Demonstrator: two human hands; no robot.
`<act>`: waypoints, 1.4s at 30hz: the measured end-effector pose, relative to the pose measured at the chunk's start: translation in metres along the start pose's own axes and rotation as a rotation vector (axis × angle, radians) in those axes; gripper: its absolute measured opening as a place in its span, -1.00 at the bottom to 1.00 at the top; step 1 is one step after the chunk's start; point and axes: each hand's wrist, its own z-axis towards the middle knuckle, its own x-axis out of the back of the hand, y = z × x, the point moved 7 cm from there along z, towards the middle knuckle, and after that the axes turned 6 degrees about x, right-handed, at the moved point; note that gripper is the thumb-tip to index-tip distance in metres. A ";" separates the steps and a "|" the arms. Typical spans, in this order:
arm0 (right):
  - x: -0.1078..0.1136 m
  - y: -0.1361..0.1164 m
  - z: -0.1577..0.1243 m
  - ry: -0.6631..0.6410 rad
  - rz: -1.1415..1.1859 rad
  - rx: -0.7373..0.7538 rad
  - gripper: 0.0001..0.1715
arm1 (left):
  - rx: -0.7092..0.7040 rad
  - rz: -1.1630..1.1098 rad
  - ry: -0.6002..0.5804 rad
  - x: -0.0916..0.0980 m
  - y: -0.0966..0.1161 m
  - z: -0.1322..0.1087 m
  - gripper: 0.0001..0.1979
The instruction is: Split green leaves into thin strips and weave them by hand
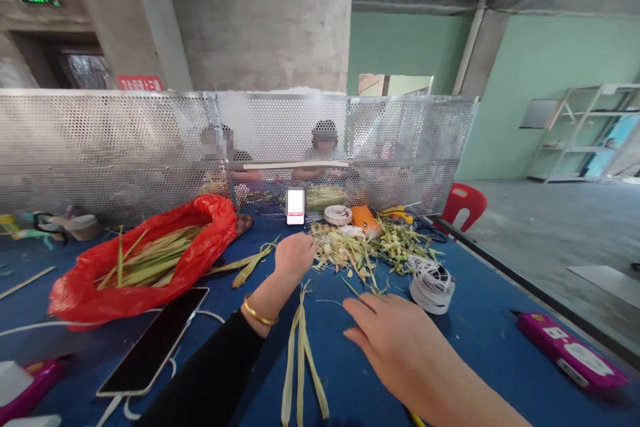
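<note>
My left hand (295,255) is closed in a loose fist at the near left edge of a heap of leaf scraps (345,247). Whatever its fingers may hold is hidden behind the knuckles. Palm down, my right hand (393,330) hovers over or rests on the table, thumb and forefinger apart, and I see nothing gripped. A thin white strand (329,301) ends near its fingertips. Between my arms lies a bundle of pale dried leaf strips (301,353), gathered at the far end and fanned towards me. More folded leaf pieces (250,267) lie left of my left hand.
A red plastic bag (75,293) of long leaves stands left, beside a phone (155,340) with white cables. A coil of white strip (433,288), a tape roll (338,215) and a purple tool (570,350) lie right. Behind a perforated metal screen (280,127) sit other people.
</note>
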 end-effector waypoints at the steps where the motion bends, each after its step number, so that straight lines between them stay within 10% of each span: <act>1: 0.002 -0.003 0.007 0.037 0.028 0.026 -0.89 | 0.035 0.023 -0.022 0.000 -0.007 -0.008 -0.70; 8: -0.069 0.037 0.036 0.063 0.577 -0.221 -0.83 | 0.211 -0.013 -0.285 -0.036 -0.050 -0.057 -0.72; 14: -0.123 0.058 0.030 0.035 0.809 -0.357 -0.84 | 0.271 -0.319 -0.261 -0.051 -0.056 -0.064 -0.91; 25: -0.124 0.026 0.030 0.050 1.504 -0.505 -0.69 | 0.380 -1.167 -0.174 -0.031 -0.031 -0.078 -0.74; 42: -0.128 0.036 0.021 0.205 2.050 -0.726 -0.73 | 0.366 -1.387 -0.313 -0.035 -0.022 -0.085 -0.75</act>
